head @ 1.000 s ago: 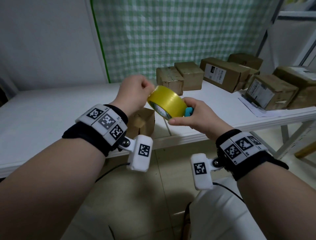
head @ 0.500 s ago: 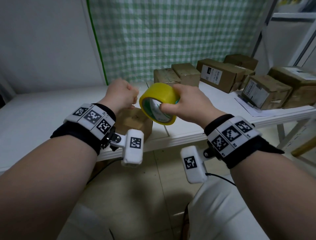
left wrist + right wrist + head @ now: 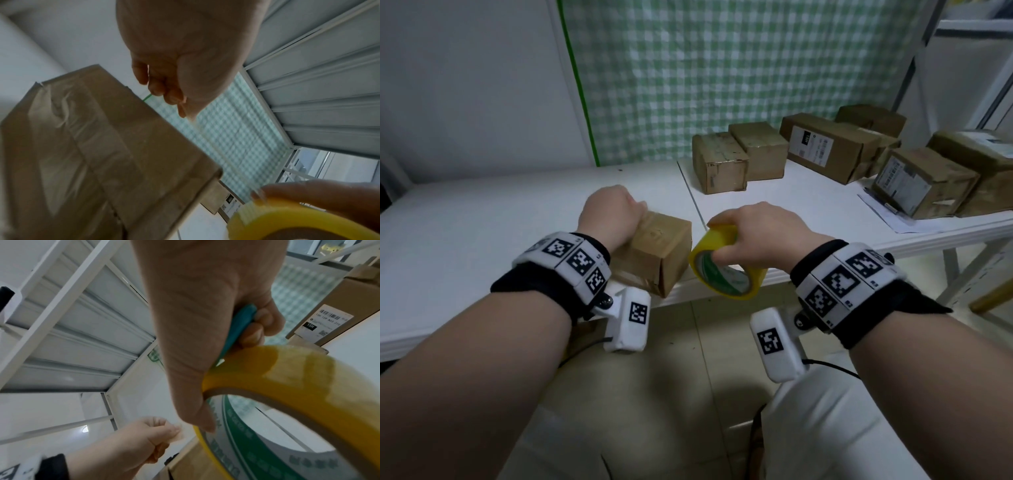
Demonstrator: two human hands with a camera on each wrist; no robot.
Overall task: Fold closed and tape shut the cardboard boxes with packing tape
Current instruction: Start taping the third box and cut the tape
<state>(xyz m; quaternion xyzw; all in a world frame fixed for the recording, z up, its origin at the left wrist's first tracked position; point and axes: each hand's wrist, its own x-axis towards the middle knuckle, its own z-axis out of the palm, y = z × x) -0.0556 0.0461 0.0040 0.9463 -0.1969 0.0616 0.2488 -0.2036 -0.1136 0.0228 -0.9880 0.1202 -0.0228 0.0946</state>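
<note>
A small closed cardboard box [image 3: 657, 253] sits at the white table's front edge, with old tape on its near face [image 3: 92, 138]. My left hand [image 3: 613, 216] hovers over its far left top, its fingers [image 3: 164, 94] pinching the free end of clear tape [image 3: 176, 436]. My right hand [image 3: 756, 236] grips a yellow tape roll [image 3: 722, 270] just right of the box, thumb inside the core [image 3: 298, 386]. It also holds a teal cutter [image 3: 240, 327] against the roll. The tape stretch between roll and left hand is barely visible.
Several taped cardboard boxes [image 3: 722, 164] stand at the back right of the table [image 3: 482, 222], some with labels [image 3: 811, 144]. A paper sheet [image 3: 887, 212] lies under the right ones. A green checked curtain [image 3: 722, 68] hangs behind; a white shelf frame [image 3: 979, 51] is at the right.
Both hands came down from mid-air to the small box. The left hand drew away from the roll with the tape end, and the roll dropped to the box's right side.
</note>
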